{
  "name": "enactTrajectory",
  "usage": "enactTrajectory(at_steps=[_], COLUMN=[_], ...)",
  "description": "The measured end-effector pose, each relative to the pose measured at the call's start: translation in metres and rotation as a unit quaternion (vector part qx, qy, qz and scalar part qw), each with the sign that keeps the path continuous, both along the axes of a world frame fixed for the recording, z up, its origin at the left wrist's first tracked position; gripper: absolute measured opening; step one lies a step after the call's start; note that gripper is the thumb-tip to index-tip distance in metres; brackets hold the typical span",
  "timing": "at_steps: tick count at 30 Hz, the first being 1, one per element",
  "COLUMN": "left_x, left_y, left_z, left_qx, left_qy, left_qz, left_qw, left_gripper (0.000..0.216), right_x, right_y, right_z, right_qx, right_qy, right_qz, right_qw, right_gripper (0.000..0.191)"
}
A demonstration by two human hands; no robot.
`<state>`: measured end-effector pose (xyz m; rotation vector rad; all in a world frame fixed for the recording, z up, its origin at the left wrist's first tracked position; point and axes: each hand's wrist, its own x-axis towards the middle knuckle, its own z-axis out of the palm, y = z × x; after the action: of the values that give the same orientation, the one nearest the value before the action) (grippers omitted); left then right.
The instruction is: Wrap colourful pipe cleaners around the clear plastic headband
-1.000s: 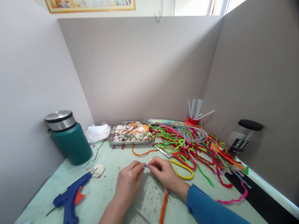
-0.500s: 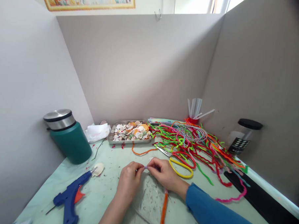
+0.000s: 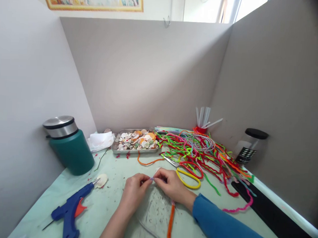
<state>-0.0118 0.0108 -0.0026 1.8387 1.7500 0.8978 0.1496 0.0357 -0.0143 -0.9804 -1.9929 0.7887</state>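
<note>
- Small lilac fuzzy pipe-cleaner piece [image 3: 151, 179]: pinched between both hands above the table's near-middle.
- Left hand [image 3: 133, 191] and right hand [image 3: 173, 186]: fingertips narrowly closed on its ends; shaping looks barely started.
- Orange pipe cleaner [image 3: 170, 222]: lies under the right wrist, towards the near edge.
- Yellow-and-red-handled scissors [image 3: 185, 171], blue glue gun [image 3: 68, 209]: resting unused.
- Steel tray of shells [image 3: 136, 141]: far edge.

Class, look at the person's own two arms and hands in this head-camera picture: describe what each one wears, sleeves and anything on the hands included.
The right hand is bare, with no glove; no ring or watch shows. Its forearm wears a long blue sleeve reaching to the wrist. The left hand is bare too, and its forearm is uncovered as far as the picture's lower edge, with no sleeve or wristband in view.
</note>
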Motion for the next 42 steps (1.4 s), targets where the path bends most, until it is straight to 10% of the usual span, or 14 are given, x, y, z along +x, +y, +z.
enactTrajectory(at_steps=[42], left_x=[-0.017], left_y=[0.012], left_z=[-0.01], left_qx=[-0.016], left_qy=[-0.033], left_qz=[0.03], left_qw=[0.999], left_gripper=[0.035], right_x=[0.005], right_y=[0.015], right_z=[-0.014], right_qx=[-0.059], right_qy=[0.122], right_qz=[-0.037], right_qw=[0.99], right_gripper=[0.035])
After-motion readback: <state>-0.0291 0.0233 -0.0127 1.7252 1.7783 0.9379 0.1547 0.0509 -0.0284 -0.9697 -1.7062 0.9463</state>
